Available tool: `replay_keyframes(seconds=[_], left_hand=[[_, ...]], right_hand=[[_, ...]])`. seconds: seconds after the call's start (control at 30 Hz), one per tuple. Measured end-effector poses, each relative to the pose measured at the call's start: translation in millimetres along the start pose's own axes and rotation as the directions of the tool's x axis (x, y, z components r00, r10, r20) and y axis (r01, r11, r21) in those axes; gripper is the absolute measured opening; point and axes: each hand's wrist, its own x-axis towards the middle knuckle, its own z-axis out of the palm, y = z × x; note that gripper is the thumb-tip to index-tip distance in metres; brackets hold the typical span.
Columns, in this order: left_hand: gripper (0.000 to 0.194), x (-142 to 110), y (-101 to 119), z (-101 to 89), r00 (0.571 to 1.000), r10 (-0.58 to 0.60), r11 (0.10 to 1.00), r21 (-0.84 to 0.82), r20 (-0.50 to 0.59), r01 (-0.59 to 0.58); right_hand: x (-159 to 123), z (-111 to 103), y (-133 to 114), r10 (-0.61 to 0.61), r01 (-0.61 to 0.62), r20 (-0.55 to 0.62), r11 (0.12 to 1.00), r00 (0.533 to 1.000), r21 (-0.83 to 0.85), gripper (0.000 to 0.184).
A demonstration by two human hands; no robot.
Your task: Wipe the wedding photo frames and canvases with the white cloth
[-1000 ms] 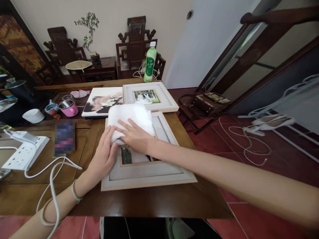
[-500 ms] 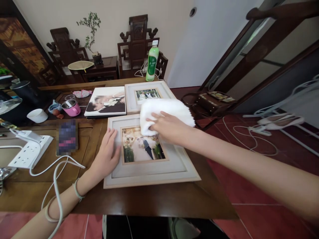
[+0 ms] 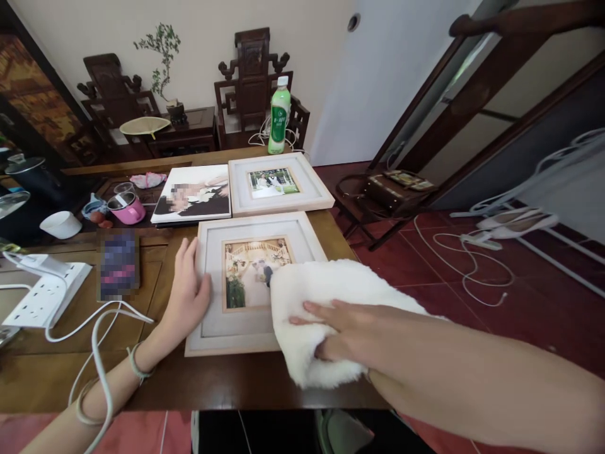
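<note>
A framed photo (image 3: 215, 334) with a pale wood edge and grey-white mat lies flat near the front of the wooden table. My left hand (image 3: 186, 287) rests against its left edge, fingers stretched out and thumb apart, holding nothing. Over the frame's lower right corner lies a fluffy white cloth (image 3: 326, 284). My right hand (image 3: 345, 331) presses on this cloth, with its folded edge tucked by the thumb. The cloth hides the right part of the picture and hangs past the frame's edge.
Behind lie a second framed photo (image 3: 307, 192) and a photo album (image 3: 212, 205), with a green bottle (image 3: 280, 116) at the back. Left are a power strip (image 3: 50, 290), a white cable (image 3: 97, 340), a pink cup (image 3: 130, 211) and a white cup (image 3: 61, 225). A chair (image 3: 378, 217) stands right.
My right hand has moved the cloth from the frame's upper left, across to the right, then down to its lower right corner. My left hand has left the cloth for the frame's left edge.
</note>
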Motion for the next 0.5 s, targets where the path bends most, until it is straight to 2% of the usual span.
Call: replay_keyframes(seconds=[0.03, 0.1, 0.23, 0.3, 0.4, 0.43, 0.5], left_hand=[[0.068, 1.3, -1.2, 1.0, 0.998, -0.067, 0.996, -0.064, -0.017, 0.066], [0.076, 4.0, -2.0, 2.8, 0.974, -0.224, 0.944, -0.244, 0.021, 0.222], [0.084, 10.0, 8.9, -0.2, 0.871, -0.477, 0.723, -0.510, 0.119, 0.466], [0.076, 12.7, 18.5, -4.9, 0.810, -0.553, 0.608, -0.570, 0.194, 0.552], [0.046, 14.7, 30.2, -10.6, 0.698, -0.603, 0.433, -0.575, 0.387, 0.694], [0.038, 14.7, 32.4, -11.3, 0.670, -0.620, 0.395, -0.575, 0.408, 0.716], [0.031, 13.7, 33.8, -11.3, 0.651, -0.649, 0.361, -0.594, 0.393, 0.719]], right_hand=[[3.4, 0.4, 1.8, 0.002, -0.002, 0.004, 1.000, 1.000, -0.024, 0.058], [16.0, -0.3, 9.8, 0.020, -0.020, 0.003, 0.996, 1.000, -0.088, 0.061], [50.6, -0.2, 29.8, 0.055, -0.075, -0.106, 0.977, 0.993, -0.197, 0.065], [64.3, 3.2, 32.6, 0.056, -0.086, -0.155, 0.977, 0.986, -0.197, 0.064], [73.3, 12.1, 23.2, 0.021, -0.042, -0.143, 0.989, 0.989, -0.143, 0.064], [72.8, 15.3, 18.2, -0.012, -0.003, -0.131, 0.993, 0.991, -0.120, 0.063], [66.8, 19.7, 9.3, -0.093, 0.084, -0.109, 0.993, 0.990, -0.079, 0.061]])
